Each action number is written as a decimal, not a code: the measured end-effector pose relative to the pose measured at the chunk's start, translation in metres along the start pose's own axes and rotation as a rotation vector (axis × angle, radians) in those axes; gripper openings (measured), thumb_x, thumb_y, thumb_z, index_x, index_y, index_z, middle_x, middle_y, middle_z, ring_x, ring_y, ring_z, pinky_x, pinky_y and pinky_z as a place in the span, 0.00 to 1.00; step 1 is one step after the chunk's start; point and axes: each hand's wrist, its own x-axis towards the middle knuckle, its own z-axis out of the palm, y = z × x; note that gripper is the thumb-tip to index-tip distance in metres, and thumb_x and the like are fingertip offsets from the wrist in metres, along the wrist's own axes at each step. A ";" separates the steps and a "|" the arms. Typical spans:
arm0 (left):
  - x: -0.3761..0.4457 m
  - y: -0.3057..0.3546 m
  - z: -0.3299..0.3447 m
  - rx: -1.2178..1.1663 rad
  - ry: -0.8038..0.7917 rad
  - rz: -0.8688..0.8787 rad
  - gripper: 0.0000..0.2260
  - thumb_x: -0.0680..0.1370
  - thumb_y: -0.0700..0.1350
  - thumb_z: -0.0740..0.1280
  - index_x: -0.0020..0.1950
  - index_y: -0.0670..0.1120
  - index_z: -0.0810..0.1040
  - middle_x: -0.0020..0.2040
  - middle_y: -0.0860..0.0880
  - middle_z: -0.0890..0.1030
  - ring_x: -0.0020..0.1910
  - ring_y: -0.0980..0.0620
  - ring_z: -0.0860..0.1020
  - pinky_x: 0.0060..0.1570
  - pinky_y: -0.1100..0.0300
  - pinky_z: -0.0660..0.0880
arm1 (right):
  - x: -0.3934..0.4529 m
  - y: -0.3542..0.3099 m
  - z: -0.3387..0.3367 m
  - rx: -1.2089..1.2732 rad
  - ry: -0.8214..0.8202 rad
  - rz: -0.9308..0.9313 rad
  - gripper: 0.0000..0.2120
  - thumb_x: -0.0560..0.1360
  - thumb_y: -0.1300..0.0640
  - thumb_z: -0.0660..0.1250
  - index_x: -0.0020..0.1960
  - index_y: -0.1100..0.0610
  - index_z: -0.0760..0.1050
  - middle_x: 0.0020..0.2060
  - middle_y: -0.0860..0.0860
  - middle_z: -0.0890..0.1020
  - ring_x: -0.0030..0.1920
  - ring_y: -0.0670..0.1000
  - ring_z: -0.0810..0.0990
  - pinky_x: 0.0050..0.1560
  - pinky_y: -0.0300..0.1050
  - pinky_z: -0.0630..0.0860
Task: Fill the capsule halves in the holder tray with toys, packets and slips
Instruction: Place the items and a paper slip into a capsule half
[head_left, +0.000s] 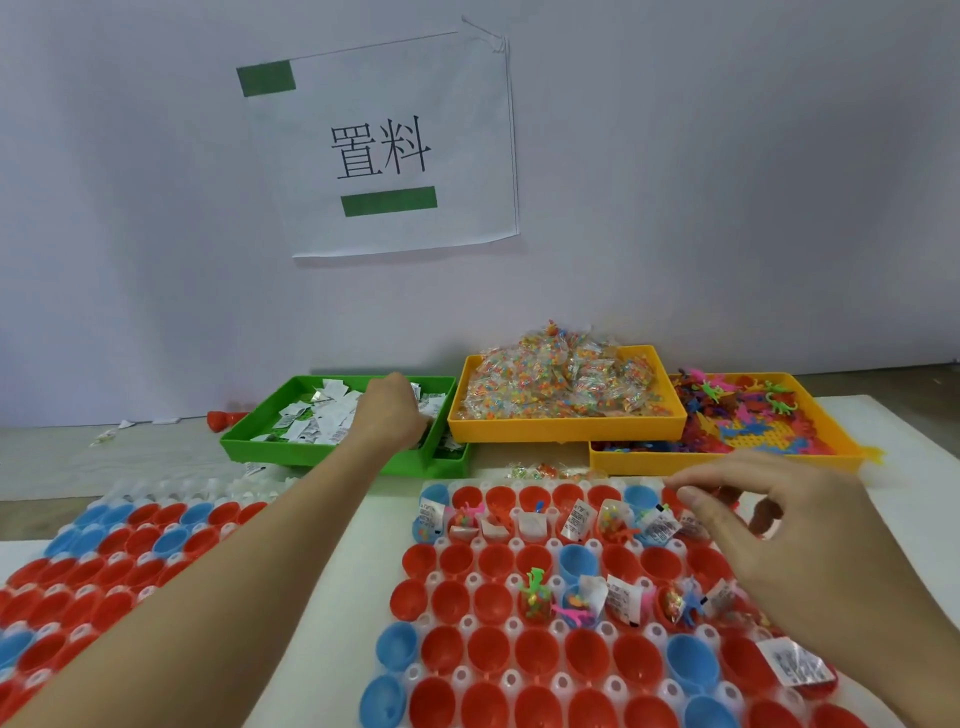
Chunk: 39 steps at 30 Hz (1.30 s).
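Note:
The holder tray (517, 544) lies in front of me, packed with red and blue capsule halves (488, 652). Several halves in its second and fourth rows hold slips, packets and small toys, such as a green toy (535, 592). My left hand (395, 410) reaches into the green tray (332, 457) of white slips (322, 415), and its fingertips are hidden among them. My right hand (779, 530) hovers over the holder's upper right corner with fingers loosely curled and nothing seen in them. Behind are a yellow tray (566, 428) of packets (561, 379) and a yellow tray (727, 462) of toys (737, 415).
A second holder tray (130, 545) of red and blue halves lies under my left forearm. Loose packets (545, 470) lie between the trays. A red capsule half (221, 418) and stray slips sit left of the green tray. A paper sign (384, 150) hangs on the wall.

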 end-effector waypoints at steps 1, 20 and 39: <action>0.002 0.000 0.002 0.000 -0.001 -0.003 0.11 0.77 0.41 0.71 0.42 0.33 0.81 0.37 0.40 0.81 0.37 0.44 0.78 0.39 0.53 0.78 | 0.000 0.000 0.000 -0.001 -0.001 -0.003 0.13 0.71 0.62 0.76 0.43 0.44 0.83 0.38 0.34 0.81 0.48 0.34 0.78 0.42 0.21 0.70; -0.130 0.021 -0.031 -0.826 0.105 0.255 0.06 0.79 0.42 0.69 0.44 0.47 0.85 0.31 0.48 0.83 0.27 0.50 0.81 0.27 0.68 0.72 | -0.006 -0.015 0.016 0.041 -0.095 -0.026 0.09 0.73 0.60 0.74 0.46 0.46 0.85 0.39 0.35 0.82 0.48 0.36 0.79 0.45 0.23 0.70; -0.199 0.014 0.005 -1.056 -0.126 0.392 0.10 0.78 0.40 0.70 0.52 0.54 0.76 0.38 0.48 0.86 0.27 0.60 0.73 0.31 0.71 0.67 | 0.009 -0.055 0.055 0.199 -0.376 0.017 0.05 0.76 0.51 0.72 0.43 0.43 0.85 0.37 0.36 0.84 0.42 0.37 0.82 0.44 0.29 0.75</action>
